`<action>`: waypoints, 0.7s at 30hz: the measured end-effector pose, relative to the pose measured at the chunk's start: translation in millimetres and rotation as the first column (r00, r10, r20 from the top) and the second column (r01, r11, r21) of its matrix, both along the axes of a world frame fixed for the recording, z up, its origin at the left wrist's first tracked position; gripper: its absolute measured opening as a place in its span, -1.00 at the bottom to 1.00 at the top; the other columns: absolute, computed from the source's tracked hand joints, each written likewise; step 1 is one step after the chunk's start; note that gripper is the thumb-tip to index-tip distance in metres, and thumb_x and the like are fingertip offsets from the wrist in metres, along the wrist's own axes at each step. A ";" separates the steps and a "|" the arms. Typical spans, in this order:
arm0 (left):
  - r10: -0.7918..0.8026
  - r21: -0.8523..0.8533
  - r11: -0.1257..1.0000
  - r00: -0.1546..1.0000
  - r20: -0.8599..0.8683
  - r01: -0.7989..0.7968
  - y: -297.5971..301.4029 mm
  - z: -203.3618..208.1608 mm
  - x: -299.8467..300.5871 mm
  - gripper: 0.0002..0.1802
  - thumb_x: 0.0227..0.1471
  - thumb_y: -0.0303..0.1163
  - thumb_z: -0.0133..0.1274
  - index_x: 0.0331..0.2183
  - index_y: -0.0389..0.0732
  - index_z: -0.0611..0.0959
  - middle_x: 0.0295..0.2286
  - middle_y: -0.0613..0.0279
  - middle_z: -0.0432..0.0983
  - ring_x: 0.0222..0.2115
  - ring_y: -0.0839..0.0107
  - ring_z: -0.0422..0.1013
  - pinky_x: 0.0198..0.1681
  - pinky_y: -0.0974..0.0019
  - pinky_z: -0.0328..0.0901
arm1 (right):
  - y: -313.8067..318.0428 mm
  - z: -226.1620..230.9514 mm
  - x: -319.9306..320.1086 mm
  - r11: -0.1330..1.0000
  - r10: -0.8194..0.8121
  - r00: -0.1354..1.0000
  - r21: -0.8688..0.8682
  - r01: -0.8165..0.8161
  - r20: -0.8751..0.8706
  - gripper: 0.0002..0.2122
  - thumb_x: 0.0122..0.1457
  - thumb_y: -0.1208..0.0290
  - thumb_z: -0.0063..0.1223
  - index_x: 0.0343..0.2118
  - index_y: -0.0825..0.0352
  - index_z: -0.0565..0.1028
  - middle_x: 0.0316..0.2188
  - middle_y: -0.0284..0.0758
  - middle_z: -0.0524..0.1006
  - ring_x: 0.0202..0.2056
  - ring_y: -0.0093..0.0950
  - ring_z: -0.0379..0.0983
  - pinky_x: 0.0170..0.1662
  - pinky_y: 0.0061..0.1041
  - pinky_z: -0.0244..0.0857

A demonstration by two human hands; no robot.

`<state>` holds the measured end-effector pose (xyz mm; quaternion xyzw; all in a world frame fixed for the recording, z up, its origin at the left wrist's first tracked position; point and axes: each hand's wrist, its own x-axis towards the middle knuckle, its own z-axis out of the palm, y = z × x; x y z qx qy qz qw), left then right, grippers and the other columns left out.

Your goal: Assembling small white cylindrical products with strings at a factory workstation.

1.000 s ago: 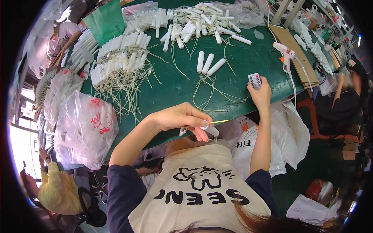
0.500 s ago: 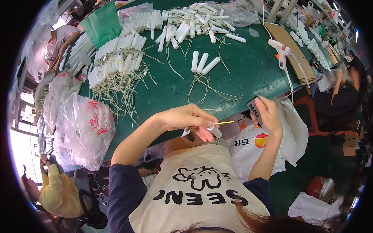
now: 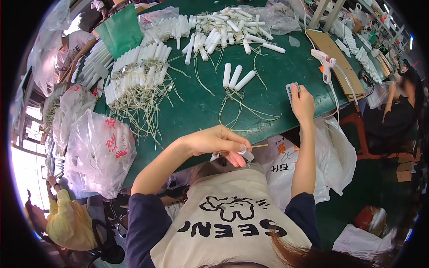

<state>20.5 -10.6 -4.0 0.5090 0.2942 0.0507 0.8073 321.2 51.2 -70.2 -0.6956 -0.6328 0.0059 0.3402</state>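
My left hand (image 3: pixel 219 140) is closed on a small white tube (image 3: pixel 246 155) just off the table's near edge. A thin yellowish stick (image 3: pixel 260 146) juts rightward from the same fingers. My right hand (image 3: pixel 304 107) reaches over the table and has its fingers on a small grey remote control (image 3: pixel 289 92), which lies at or just above the tabletop; the contact below is hidden. Three white tubes (image 3: pixel 233 77) with pale wires lie fanned out on the green table (image 3: pixel 192 116), between and beyond my hands.
Piles of wired white tubes (image 3: pixel 140 76) fill the left and far side. A white glue gun (image 3: pixel 325 62) stands at right by a cardboard strip (image 3: pixel 333 67). Plastic bags (image 3: pixel 100 154) bulge at the left edge and hang below the table. Other people sit at both sides.
My right hand has moved forward with the remote control, from beside the near edge to over the tabletop. My left hand has kept its hold and barely shifted.
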 end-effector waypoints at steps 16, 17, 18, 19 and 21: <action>0.196 0.025 0.980 0.977 0.078 -0.199 5.6 2.2 -18.8 -0.72 0.07 -0.31 -0.04 -0.23 -0.29 0.55 -0.43 0.05 0.59 -0.45 0.49 0.51 -0.34 0.56 0.33 | 9.4 -8.0 -15.2 0.938 0.082 0.995 0.343 -0.060 -0.051 -0.82 0.03 0.35 0.11 -0.41 0.35 0.45 -0.42 -0.25 0.44 -0.34 -0.29 0.36 -0.26 -0.33 0.25; 0.211 0.056 0.975 0.976 0.057 -0.214 7.5 5.9 -19.8 -0.73 0.07 -0.31 -0.04 -0.23 -0.28 0.54 -0.43 0.03 0.59 -0.45 0.49 0.51 -0.33 0.54 0.33 | -9.9 2.2 -31.3 0.928 0.229 0.965 0.329 -0.175 -0.131 -0.79 0.03 0.33 0.12 -0.35 0.37 0.46 -0.37 -0.25 0.45 -0.31 -0.34 0.37 -0.24 -0.40 0.26; 0.219 0.048 0.974 0.974 0.057 -0.222 10.4 4.3 -20.6 -0.73 0.07 -0.31 -0.04 -0.23 -0.28 0.54 -0.43 0.03 0.59 -0.45 0.49 0.51 -0.33 0.54 0.33 | -27.7 12.7 -46.8 0.901 0.363 0.907 0.328 -0.284 -0.213 -0.75 0.03 0.32 0.12 -0.30 0.39 0.47 -0.32 -0.25 0.46 -0.28 -0.40 0.39 -0.22 -0.46 0.26; 0.240 0.029 0.969 0.966 0.093 -0.244 11.0 3.0 -21.9 -0.73 0.07 -0.31 -0.05 -0.23 -0.28 0.54 -0.43 0.03 0.59 -0.46 0.49 0.51 -0.33 0.53 0.34 | -43.2 24.2 -60.2 0.829 0.557 0.785 0.245 -0.503 -0.271 -0.73 -0.01 0.35 0.15 -0.27 0.40 0.48 -0.27 -0.23 0.46 -0.23 -0.40 0.39 -0.19 -0.48 0.26; 0.245 0.024 0.968 0.958 0.148 -0.252 11.1 -1.7 -24.7 -0.70 0.09 -0.31 -0.07 -0.19 -0.29 0.53 -0.43 0.02 0.58 -0.46 0.49 0.51 -0.35 0.53 0.34 | -71.2 37.9 -88.5 0.634 0.734 0.525 0.157 -0.757 -0.431 -0.68 -0.07 0.41 0.21 -0.22 0.41 0.48 -0.24 -0.23 0.49 -0.20 -0.39 0.42 -0.16 -0.50 0.27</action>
